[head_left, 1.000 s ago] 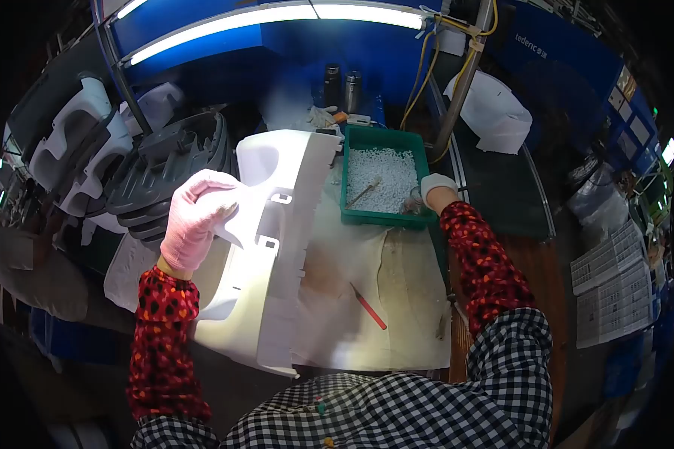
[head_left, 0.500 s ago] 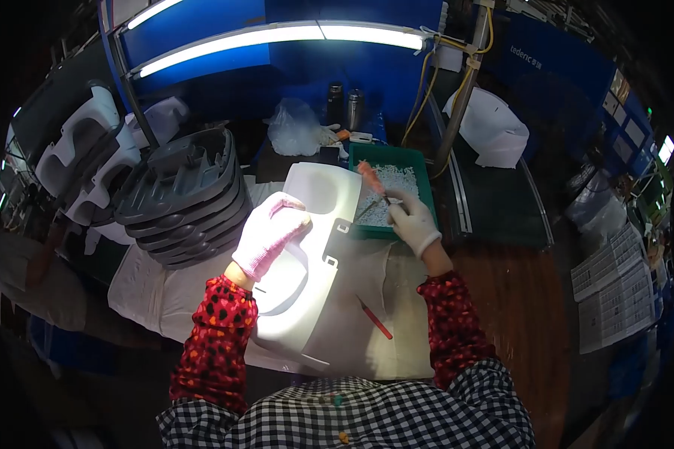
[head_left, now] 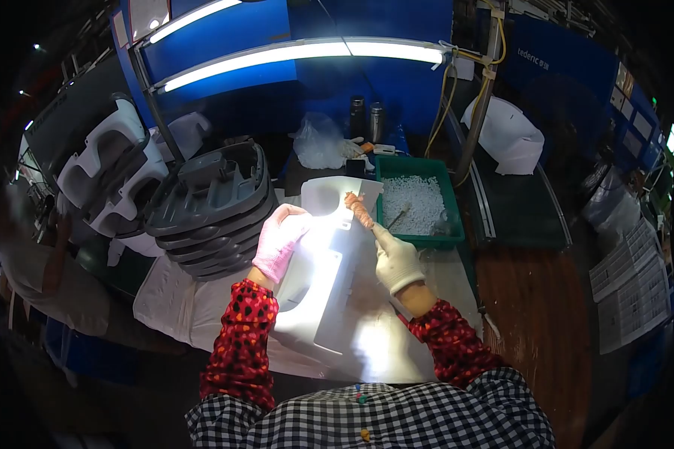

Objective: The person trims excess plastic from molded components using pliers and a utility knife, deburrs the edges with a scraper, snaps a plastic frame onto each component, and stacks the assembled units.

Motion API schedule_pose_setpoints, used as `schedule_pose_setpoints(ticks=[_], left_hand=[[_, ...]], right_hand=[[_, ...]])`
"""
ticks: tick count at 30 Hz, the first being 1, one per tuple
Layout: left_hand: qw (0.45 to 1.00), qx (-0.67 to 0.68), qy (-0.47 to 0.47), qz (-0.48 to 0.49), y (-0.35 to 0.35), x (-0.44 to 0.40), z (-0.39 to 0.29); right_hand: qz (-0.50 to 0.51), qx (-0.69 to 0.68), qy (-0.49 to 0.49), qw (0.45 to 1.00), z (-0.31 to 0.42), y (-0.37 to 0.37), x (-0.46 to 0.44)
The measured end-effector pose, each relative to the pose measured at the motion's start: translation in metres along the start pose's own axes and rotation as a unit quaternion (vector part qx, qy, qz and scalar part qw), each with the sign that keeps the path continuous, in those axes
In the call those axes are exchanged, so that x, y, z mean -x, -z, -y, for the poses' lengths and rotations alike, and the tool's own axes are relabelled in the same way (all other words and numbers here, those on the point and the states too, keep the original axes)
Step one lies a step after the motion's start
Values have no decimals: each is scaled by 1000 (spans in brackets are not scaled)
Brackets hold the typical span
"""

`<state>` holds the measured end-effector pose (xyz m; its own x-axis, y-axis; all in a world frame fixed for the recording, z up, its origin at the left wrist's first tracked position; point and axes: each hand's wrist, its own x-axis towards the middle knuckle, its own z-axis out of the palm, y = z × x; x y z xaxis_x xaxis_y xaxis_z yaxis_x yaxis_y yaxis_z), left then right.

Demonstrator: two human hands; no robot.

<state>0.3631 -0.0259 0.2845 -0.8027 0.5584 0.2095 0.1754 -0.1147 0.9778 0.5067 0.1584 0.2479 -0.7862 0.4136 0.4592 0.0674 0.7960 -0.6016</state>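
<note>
A white molded part (head_left: pixel 318 280) lies tilted on the cloth-covered table, brightly lit. My left hand (head_left: pixel 278 241), in a pink glove, grips its left edge with fingers closed. In my right hand (head_left: pixel 397 262), which wears a white glove, is a tool wrapped in orange-brown material (head_left: pixel 359 210). The tool's wrapped end is over the upper right part of the white piece, near a small rectangular clip; whether it touches cannot be made out. Behind my right hand stands a green tray (head_left: pixel 453 213) of white pellets (head_left: pixel 416 202), with a thin stick lying in it.
Stacked dark grey parts (head_left: pixel 217 202) stand left, beside more white parts (head_left: pixel 108 172). At the back are a plastic bag (head_left: pixel 318 142) and two flasks (head_left: pixel 377 123). A metal post (head_left: pixel 475 131) rises right of the tray. A person (head_left: pixel 45 269) is at far left.
My right hand has left the tray and brought the wrapped tool over the white part. The part was lowered and shifted right with my left hand. The view has shifted too.
</note>
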Motion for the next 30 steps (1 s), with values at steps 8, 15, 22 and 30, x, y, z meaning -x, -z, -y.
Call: schedule_pose_setpoints(ticks=[8,15,22,30], left_hand=[[999,38,-30,-3,6,-5,8],[997,63,-38,22,6,-4,11],[996,85,-9,9,12,-3,9],[991,118,66,8,12,-7,8]], right_hand=[[30,119,-15,992,41,8,17],[31,46,-30,998,42,-5,15],[15,30,14,999,40,3,18],[96,116,217,964,35,24,-12]])
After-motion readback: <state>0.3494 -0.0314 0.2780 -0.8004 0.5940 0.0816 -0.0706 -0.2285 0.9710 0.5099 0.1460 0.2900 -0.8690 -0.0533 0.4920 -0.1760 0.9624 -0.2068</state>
